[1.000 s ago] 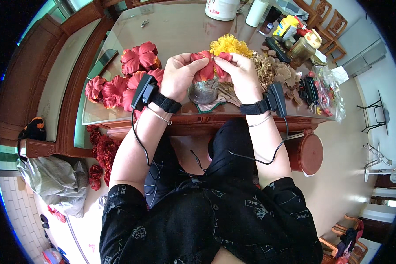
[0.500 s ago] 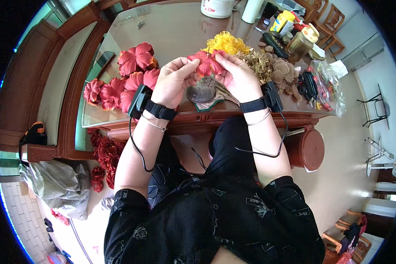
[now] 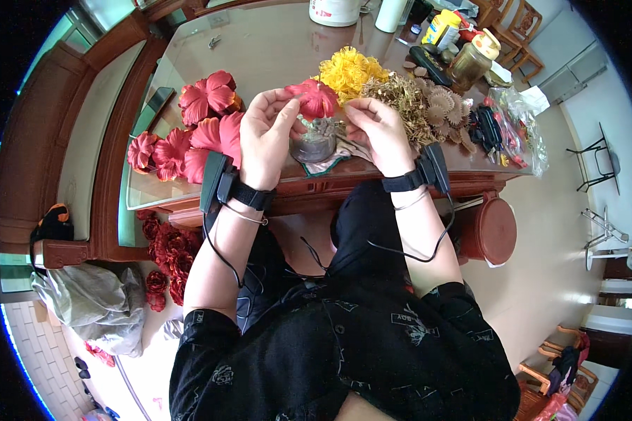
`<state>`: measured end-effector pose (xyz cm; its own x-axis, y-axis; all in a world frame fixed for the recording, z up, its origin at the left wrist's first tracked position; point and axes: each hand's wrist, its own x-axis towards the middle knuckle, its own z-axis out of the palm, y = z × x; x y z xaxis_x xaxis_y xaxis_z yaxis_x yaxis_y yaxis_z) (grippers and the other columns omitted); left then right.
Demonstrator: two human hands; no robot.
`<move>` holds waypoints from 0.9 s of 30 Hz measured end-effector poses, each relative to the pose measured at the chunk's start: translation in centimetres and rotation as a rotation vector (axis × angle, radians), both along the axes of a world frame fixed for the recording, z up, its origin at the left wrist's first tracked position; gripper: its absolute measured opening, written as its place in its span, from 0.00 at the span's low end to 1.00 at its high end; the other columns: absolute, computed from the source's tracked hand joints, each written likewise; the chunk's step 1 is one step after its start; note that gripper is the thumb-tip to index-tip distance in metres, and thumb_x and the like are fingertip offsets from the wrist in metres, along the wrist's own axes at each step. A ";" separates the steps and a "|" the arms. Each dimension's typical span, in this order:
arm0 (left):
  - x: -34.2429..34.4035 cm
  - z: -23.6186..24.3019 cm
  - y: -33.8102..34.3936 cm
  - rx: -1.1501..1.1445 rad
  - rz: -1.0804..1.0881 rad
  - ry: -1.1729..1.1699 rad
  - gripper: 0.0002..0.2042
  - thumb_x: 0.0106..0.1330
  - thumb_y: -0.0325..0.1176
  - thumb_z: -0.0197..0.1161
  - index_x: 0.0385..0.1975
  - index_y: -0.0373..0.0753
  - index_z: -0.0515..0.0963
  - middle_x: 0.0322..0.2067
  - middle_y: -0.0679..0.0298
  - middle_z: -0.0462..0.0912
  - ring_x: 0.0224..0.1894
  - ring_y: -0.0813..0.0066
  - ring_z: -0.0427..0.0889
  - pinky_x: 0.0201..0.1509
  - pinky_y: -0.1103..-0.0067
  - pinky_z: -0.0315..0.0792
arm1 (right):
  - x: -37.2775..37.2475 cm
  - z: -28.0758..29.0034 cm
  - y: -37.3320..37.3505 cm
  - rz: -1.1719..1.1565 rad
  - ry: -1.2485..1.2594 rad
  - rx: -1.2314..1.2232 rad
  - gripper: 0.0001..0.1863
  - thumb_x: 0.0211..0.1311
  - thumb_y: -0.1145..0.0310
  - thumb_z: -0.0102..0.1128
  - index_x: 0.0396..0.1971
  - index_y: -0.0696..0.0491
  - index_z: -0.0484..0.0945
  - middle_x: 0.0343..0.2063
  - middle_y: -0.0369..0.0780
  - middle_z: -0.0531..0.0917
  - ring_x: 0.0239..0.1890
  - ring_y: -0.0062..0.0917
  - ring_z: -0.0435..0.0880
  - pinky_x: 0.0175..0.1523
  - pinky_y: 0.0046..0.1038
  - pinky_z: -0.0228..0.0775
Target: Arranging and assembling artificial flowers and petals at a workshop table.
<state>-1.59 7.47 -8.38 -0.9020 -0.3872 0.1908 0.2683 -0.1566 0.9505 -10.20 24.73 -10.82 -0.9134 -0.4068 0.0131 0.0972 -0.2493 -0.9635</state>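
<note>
My left hand [image 3: 265, 139] pinches the left edge of a red fabric flower [image 3: 314, 98], held above a grey container [image 3: 311, 146] on a cloth [image 3: 351, 154]. My right hand [image 3: 378, 132] sits just right of that flower, fingers curled and pinched; what lies between their tips is too small to make out. Behind is a bunch of yellow flowers [image 3: 351, 69]; beside my right hand lie dried golden strands [image 3: 393, 95] and pale spiky discs [image 3: 446, 112]. Several red flowers [image 3: 207, 98] lie left of my left hand.
The glass-topped table [image 3: 182, 56] carries a phone [image 3: 154, 105], a white tub [image 3: 334, 11], jars [image 3: 470, 64] and a plastic bag [image 3: 519, 133]. Below are dark red flowers [image 3: 175, 256], a grey sack [image 3: 105, 316] and a red-brown bin [image 3: 491, 231]. Chairs [image 3: 527, 38] stand rightward.
Both hands have moved apart slightly, my left one leftward with the red flower. My right fingertips have drawn off the flower's right petals toward the right.
</note>
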 end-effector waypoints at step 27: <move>4.8 0.5 0.7 -0.077 0.046 -0.035 0.13 0.67 0.26 0.58 0.50 0.33 0.72 0.38 0.64 0.78 0.31 0.84 0.76 0.33 0.89 0.69 | -8.5 -1.9 -4.2 -0.127 0.969 1.314 0.17 0.57 0.58 0.59 0.45 0.47 0.76 0.32 0.43 0.83 0.36 0.39 0.83 0.40 0.38 0.74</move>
<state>3.25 8.14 -7.84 -0.8905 -0.4134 0.1900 0.2397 -0.0712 0.9682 -18.67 20.53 -12.76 -0.7971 -0.5278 0.2934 -0.5901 0.7840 -0.1927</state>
